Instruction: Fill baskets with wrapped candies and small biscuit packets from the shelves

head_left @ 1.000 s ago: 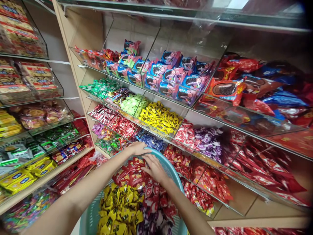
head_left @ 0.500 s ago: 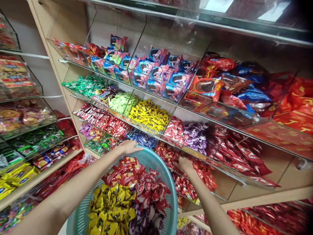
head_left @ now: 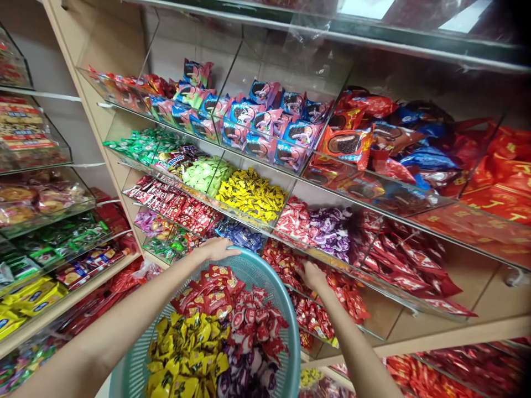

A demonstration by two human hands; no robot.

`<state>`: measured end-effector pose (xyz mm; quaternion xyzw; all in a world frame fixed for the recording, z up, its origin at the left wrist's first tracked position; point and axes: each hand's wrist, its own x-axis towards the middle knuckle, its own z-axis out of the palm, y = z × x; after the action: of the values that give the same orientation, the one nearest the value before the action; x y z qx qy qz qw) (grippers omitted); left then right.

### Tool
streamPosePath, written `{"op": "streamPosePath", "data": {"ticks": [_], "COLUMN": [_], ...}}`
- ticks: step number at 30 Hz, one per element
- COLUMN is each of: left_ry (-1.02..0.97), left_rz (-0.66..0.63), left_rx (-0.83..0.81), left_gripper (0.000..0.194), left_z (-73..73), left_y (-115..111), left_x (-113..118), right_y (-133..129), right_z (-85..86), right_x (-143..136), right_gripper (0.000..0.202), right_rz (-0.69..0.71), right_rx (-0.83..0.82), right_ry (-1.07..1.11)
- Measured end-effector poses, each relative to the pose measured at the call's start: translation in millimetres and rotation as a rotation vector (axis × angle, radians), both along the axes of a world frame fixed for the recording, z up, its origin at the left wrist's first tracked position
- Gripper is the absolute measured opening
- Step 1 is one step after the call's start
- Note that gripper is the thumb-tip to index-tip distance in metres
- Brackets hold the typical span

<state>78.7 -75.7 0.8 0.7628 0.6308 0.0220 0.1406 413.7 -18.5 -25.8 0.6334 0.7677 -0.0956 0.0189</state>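
Observation:
My left hand [head_left: 219,249] grips the far rim of a teal plastic basket [head_left: 292,315], with the fingers pressed together over the edge. Inside the basket lie yellow-wrapped candies [head_left: 186,351], flat red packets [head_left: 209,290], red-and-white twist candies [head_left: 253,320] and purple-and-white ones [head_left: 249,373]. To the right of the basket my right hand [head_left: 313,275] reaches into a low shelf bin of red-wrapped candies [head_left: 280,260]. Its fingers curl downward among the wrappers, and the fingertips are hidden, so what they hold is not visible.
Clear shelf fronts [head_left: 257,224] slope just above my right hand. Higher bins hold yellow candies [head_left: 251,193], purple candies [head_left: 329,229] and blue-and-pink cookie packs [head_left: 261,121]. At the left stands another shelf unit with packaged snacks [head_left: 25,130]. A wooden shelf edge [head_left: 448,337] runs at lower right.
The view has shifted very slightly. My left hand stays on the basket rim, and my right hand stays among the red-wrapped candies with little visible movement.

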Motion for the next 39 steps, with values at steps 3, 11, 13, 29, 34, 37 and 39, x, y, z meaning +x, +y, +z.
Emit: {"op": "streamPosePath", "data": {"ticks": [3, 11, 13, 29, 34, 37, 39], "left_ry": [-0.009, -0.243, -0.487, -0.766, -0.755, -0.802, -0.838], "left_rz": [0.008, 0.002, -0.068, -0.149, -0.132, -0.131, -0.113], "left_rx": [-0.001, -0.003, 0.002, -0.188, -0.217, -0.221, -0.222], "left_gripper": [0.067, 0.047, 0.036, 0.034, 0.034, 0.037, 0.04], "left_z": [-0.2, -4.8, -2.0, 6.8, 5.3, 1.1, -1.9], "left_y": [0, -1, -2, -3, -1, 2, 3], "left_x": [0, -3, -4, -8, -10, -11, -12], "right_y": [-9, -70, -79, -90, -88, -87, -88], "right_z": [6.6, 17.6, 14.4, -11.0, -19.0, -18.8, -18.0], "right_x": [4, -36, -56, -134, -129, -133, -137], "right_gripper": [0.031, 0.028, 0.03, 0.033, 0.032, 0.03, 0.029], "right_rz": [0.0, -0.187, -0.137, -0.081, -0.104, -0.065, -0.056], "right_rx": [0.028, -0.686, -0.75, -0.843, -0.64, -0.464, -0.377], "right_ry": [0.378, 1.463, 1.435, 1.604, 1.569, 1.577, 1.596]}}
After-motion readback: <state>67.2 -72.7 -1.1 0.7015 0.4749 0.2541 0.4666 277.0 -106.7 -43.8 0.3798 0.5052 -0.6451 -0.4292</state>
